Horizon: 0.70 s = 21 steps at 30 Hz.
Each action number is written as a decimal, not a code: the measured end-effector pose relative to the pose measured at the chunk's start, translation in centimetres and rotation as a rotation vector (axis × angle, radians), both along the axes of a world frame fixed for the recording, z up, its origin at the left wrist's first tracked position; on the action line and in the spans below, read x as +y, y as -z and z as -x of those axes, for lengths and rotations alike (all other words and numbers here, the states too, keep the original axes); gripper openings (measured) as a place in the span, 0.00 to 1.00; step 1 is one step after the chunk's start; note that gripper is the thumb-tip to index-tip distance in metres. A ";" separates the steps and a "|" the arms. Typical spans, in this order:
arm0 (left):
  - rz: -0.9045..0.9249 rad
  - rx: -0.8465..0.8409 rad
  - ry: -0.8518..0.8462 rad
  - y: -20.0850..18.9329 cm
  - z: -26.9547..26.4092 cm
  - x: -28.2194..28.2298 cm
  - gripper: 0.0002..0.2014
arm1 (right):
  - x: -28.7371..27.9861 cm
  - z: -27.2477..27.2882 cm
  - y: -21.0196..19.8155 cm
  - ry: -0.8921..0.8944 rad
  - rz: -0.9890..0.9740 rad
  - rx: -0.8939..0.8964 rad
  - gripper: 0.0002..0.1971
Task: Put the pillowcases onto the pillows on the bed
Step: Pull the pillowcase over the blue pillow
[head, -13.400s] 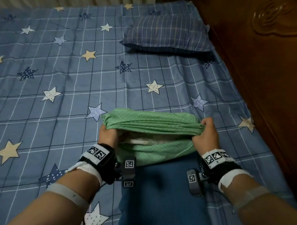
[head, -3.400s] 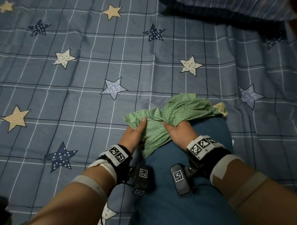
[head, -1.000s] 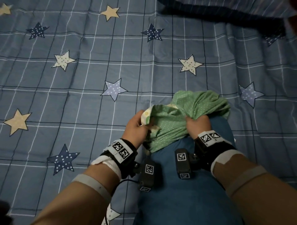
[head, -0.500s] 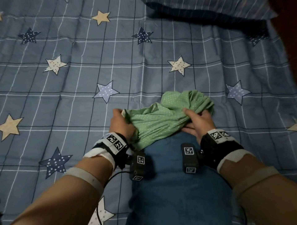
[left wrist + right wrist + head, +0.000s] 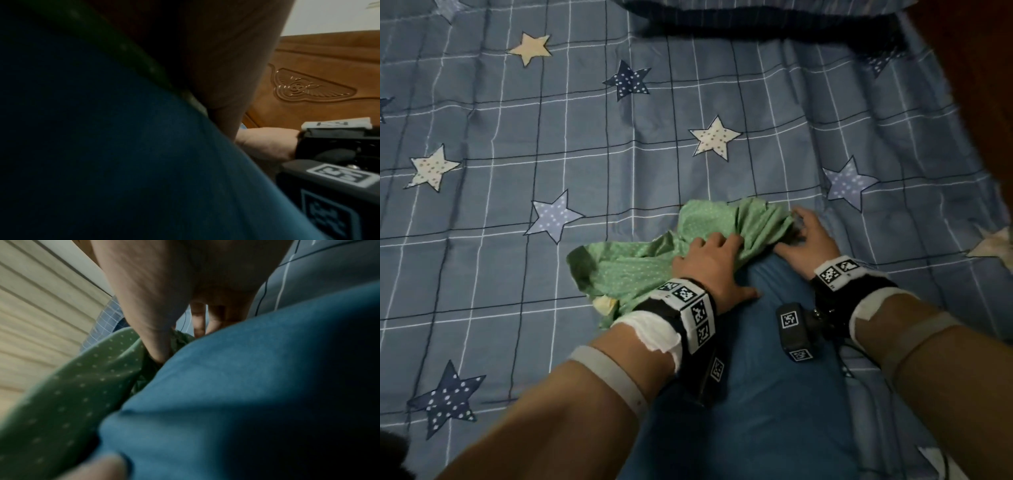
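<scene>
A green dotted pillowcase (image 5: 626, 267) lies bunched across the far end of a blue pillow (image 5: 756, 394) in front of me. Its left part trails flat onto the sheet. My left hand (image 5: 714, 260) sits on the middle of the bunch with fingers curled into the cloth and thumb on the pillow. My right hand (image 5: 803, 236) is at the far right corner. Its thumb is tucked into the green folds and its fingers curve down over the pillow's end. In the right wrist view that thumb presses the pillowcase (image 5: 72, 394) against the pillow (image 5: 246, 386).
The star-patterned blue sheet (image 5: 551, 120) spreads out to the left and ahead. A second, plaid pillow (image 5: 756, 3) lies at the top edge. The carved wooden headboard (image 5: 308, 81) runs along the right side, close to my right hand.
My left hand let go of the pillowcase's left edge and moved right onto the middle of the bunch. The left part now lies loose on the sheet. My right hand slid to the far corner.
</scene>
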<state>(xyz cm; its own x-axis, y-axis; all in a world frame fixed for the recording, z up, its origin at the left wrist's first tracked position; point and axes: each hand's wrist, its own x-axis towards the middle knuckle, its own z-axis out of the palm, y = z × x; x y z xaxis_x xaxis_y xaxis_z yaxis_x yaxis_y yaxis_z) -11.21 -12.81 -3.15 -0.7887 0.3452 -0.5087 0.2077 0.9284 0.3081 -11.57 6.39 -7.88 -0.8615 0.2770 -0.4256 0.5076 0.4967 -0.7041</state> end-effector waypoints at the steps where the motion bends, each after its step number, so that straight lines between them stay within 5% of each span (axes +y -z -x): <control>1: 0.019 0.003 -0.009 0.3 -0.2 0.2 0.43 | 0.2 0.3 0.3 -0.048 -0.027 -0.006 0.29; 4: 0.088 0.014 -0.028 0.5 -0.8 1.1 0.49 | -0.1 0.9 0.4 -0.175 -0.193 -0.038 0.03; 7: 0.179 -0.005 -0.051 0.2 -0.9 2.7 0.54 | -0.3 0.6 0.3 -0.145 -0.187 -0.081 0.10; 11: 0.216 -0.101 -0.045 0.1 -0.3 3.9 0.34 | 0.5 -0.4 0.0 -0.133 -0.222 -0.037 0.03; 14: 0.139 -0.122 -0.005 -0.2 -0.1 3.3 0.24 | 1.2 -0.9 0.0 -0.105 -0.157 0.013 0.14; 19: -0.014 -0.085 -0.007 -0.3 -0.7 0.3 0.27 | 1.4 -2.4 -0.1 -0.001 0.111 0.052 0.35; 21: -0.058 -0.073 -0.026 0.0 -0.9 -1.0 0.29 | 1.7 -3.1 0.3 -0.016 0.137 0.066 0.35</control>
<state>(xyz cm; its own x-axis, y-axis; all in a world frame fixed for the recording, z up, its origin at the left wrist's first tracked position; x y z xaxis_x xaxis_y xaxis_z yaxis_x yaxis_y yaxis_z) -10.34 -13.77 -3.11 -0.7591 0.3554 -0.5454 0.1586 0.9135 0.3746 -8.51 8.06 -8.22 -0.8925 0.2060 -0.4013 0.4511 0.4011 -0.7973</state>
